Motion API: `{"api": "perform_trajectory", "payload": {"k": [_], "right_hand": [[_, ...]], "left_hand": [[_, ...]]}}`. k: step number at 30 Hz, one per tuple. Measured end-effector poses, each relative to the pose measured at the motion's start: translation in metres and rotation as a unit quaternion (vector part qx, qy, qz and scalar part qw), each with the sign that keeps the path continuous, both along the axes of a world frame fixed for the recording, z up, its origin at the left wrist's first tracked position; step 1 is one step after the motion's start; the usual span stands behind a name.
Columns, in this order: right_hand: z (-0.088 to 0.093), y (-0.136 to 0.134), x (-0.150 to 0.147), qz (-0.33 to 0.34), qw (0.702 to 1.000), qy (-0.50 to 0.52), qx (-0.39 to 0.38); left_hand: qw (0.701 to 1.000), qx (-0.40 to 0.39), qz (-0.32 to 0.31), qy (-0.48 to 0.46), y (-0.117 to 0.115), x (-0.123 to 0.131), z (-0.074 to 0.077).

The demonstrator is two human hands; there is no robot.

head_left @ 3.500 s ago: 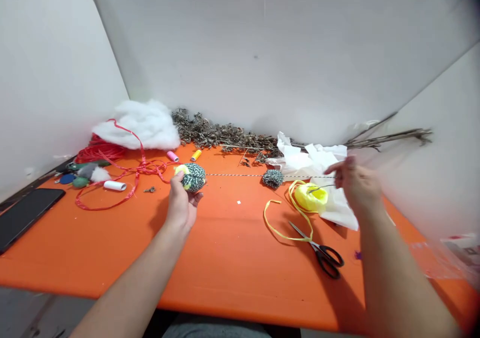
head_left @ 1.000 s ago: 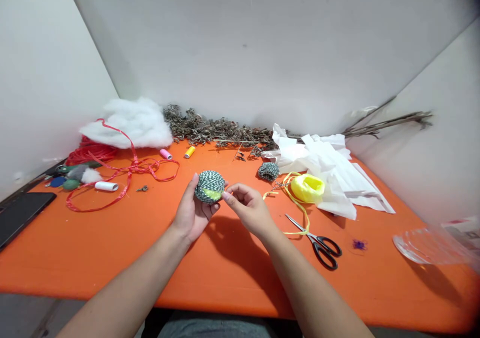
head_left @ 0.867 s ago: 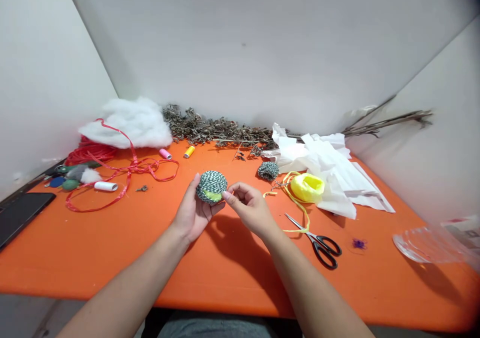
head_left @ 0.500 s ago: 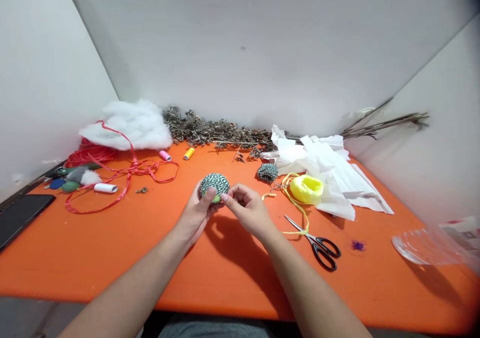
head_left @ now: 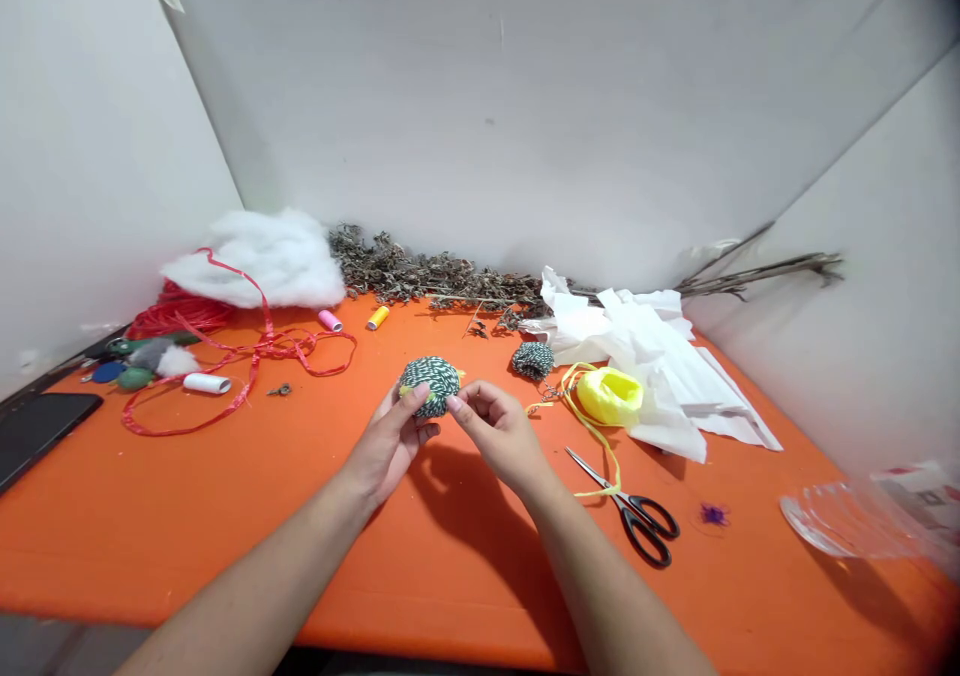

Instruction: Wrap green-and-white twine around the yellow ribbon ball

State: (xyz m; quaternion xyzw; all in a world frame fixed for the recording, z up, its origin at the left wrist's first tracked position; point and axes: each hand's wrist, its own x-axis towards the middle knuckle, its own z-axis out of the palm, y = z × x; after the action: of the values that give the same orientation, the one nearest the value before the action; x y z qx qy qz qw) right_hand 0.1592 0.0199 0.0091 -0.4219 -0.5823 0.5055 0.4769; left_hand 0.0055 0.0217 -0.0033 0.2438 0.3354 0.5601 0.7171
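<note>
My left hand (head_left: 386, 443) grips a ball wrapped in green-and-white twine (head_left: 431, 381), with yellow showing at its edges, above the orange table (head_left: 225, 516). My right hand (head_left: 499, 434) is closed in a pinch against the ball's right side; the twine end between its fingers is too fine to make out. A smaller bundle of the same twine (head_left: 532, 359) lies on the table just beyond my right hand.
A yellow raffia roll (head_left: 611, 396) with a loose strand, black-handled scissors (head_left: 637, 521) and crumpled white paper (head_left: 645, 356) lie right. Red raffia (head_left: 240, 351), white stuffing (head_left: 259, 256), thread spools (head_left: 328, 320), a phone (head_left: 37, 431) sit left. Dried twigs (head_left: 442, 281) line the back wall.
Earlier my right hand held the twine stretched far out to the right; it has come in to the ball. In the last second the ball turned in my left hand.
</note>
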Motion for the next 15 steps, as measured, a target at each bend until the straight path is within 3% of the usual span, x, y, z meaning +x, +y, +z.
{"api": "perform_trajectory", "payload": {"k": [15], "right_hand": [[0.0025,-0.0062,-0.0017,0.015,1.000,-0.002,0.011]], "left_hand": [[0.999,0.030,-0.018,0.032,-0.0029,0.0002,0.0044]]}}
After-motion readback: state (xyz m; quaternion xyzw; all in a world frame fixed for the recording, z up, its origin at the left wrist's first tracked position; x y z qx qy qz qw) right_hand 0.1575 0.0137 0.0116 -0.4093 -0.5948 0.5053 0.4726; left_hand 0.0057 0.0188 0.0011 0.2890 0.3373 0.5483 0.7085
